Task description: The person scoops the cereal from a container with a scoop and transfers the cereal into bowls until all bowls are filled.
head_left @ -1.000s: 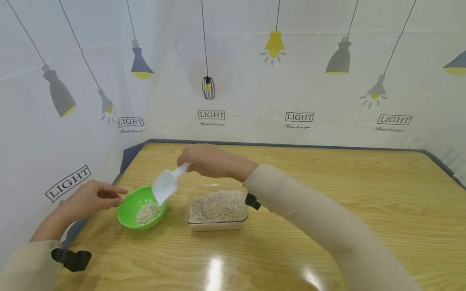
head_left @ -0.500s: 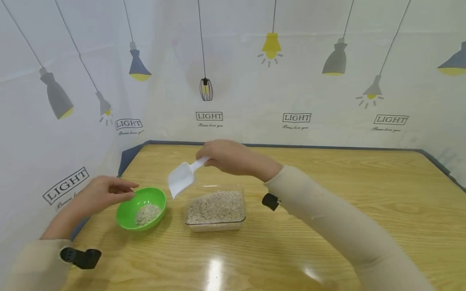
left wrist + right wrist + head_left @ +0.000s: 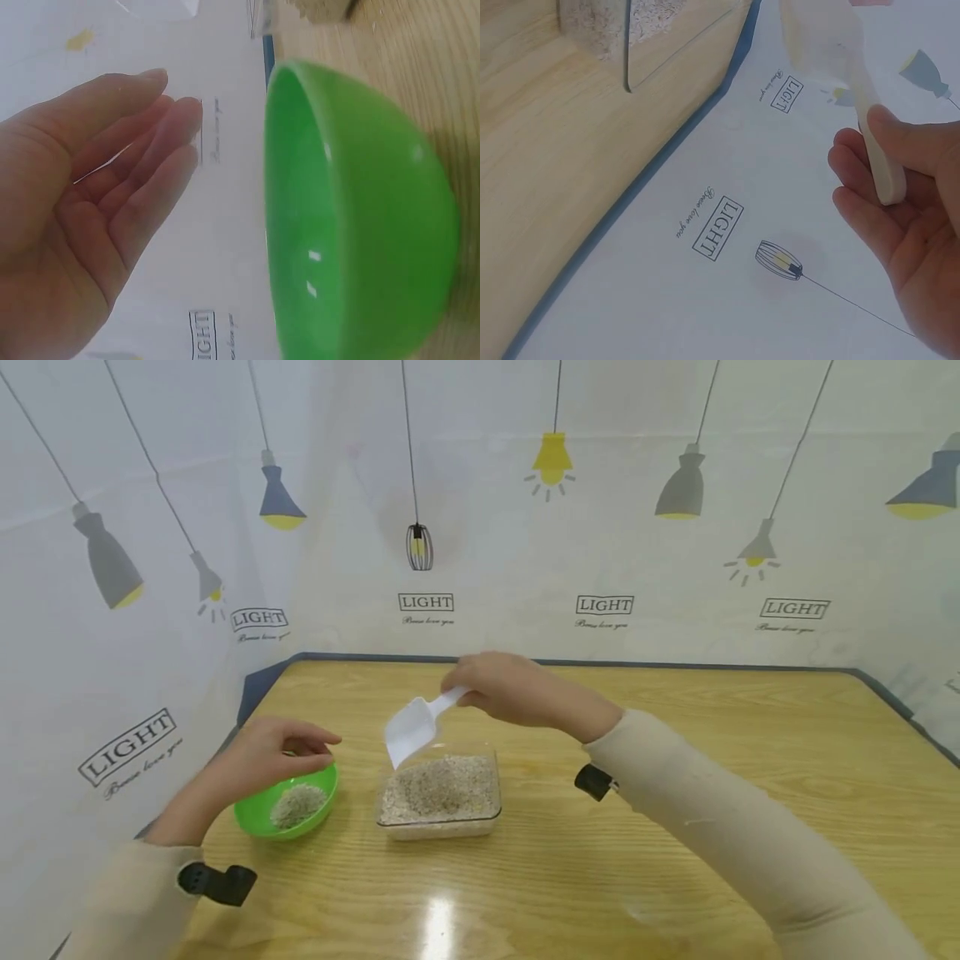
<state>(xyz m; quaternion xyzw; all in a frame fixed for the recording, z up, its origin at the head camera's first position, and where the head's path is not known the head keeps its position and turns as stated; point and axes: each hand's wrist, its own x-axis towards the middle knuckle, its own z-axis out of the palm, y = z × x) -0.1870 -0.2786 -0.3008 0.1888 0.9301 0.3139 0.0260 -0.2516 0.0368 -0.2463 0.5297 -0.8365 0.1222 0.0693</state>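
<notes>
My right hand (image 3: 517, 689) pinches the handle of a white plastic scoop (image 3: 412, 729) between thumb and fingers. The scoop's blade tilts down to the left, above the back left of a clear rectangular container (image 3: 442, 832) filled with oat flakes (image 3: 442, 789). In the right wrist view the thumb lies along the scoop's handle (image 3: 885, 176). The left hand (image 3: 262, 756) hovers over the green bowl (image 3: 251, 818), holding nothing, its fingers loosely bent. A small heap of oats (image 3: 298, 805) lies in the bowl. The left wrist view shows that hand (image 3: 97, 180) apart from the bowl's rim (image 3: 330, 150).
Bowl and container stand side by side on a wooden table (image 3: 675, 777) with a dark blue edge. A white curtain (image 3: 495, 527) printed with lamps rises behind and to the left. Each wrist carries a black strap mount (image 3: 217, 883).
The right hand has carried the scoop rightward from over the green bowl to above the container. My left hand has shifted right, over the bowl. The view has turned slightly.
</notes>
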